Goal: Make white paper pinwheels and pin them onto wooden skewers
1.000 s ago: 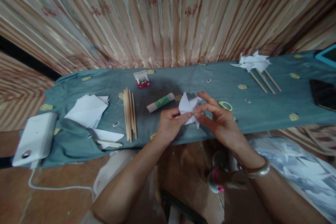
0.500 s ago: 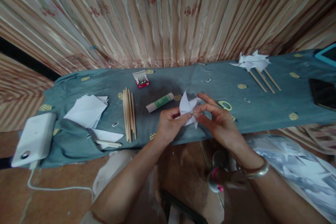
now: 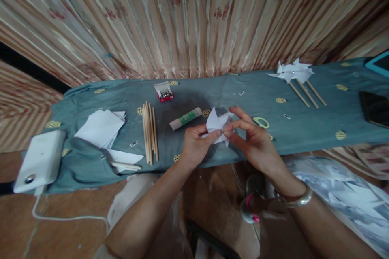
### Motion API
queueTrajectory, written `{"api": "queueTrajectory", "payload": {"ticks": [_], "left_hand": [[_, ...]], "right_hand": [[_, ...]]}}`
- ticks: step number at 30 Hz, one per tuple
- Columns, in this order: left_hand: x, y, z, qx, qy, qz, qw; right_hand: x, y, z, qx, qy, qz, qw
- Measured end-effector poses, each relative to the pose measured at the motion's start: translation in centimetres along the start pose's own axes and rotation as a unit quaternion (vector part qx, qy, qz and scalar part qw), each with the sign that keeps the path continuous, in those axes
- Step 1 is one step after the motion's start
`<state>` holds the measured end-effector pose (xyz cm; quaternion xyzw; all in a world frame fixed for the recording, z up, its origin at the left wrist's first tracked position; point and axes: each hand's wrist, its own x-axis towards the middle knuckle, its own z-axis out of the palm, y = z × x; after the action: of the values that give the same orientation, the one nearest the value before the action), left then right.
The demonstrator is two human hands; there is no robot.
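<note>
One paper pinwheel (image 3: 214, 122) is over the desk (image 3: 306, 129), fingers of left hand (image 3: 194, 143) and right hand (image 3: 255, 141) clamped on it near its middle; fastening seems underway, next calling for steady pressure.

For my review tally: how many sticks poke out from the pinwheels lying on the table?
3, side by side toward the right: a left stick, a middle stick and a right stick, emerging from under the white pinwheels; more could be hidden beneath them.

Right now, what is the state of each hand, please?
Left hand: closed, holding the folded white paper.
Right hand: closed in a pinch at the paper's centre; what it grips cannot be told.
</note>
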<state>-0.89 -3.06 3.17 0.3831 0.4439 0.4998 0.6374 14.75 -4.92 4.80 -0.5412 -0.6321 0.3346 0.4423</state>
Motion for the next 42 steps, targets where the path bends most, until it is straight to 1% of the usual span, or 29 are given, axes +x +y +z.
{"api": "queueTrajectory", "payload": {"ticks": [22, 38, 42], "left_hand": [[-0.24, 0.3, 0.04, 0.013, 0.01, 0.01, 1.0], [-0.24, 0.38, 0.13, 0.003, 0.016, 0.005, 1.0], [-0.2, 0.36, 0.12, 0.015, 0.009, 0.008, 1.0]], "right_hand": [[-0.41, -0.73, 0.42, -0.063, 0.019, -0.031, 0.997], [-0.45, -0.82, 0.42, -0.078, 0.016, -0.033, 0.996], [-0.36, -0.64, 0.38, -0.06, 0.013, -0.025, 0.998]]}}
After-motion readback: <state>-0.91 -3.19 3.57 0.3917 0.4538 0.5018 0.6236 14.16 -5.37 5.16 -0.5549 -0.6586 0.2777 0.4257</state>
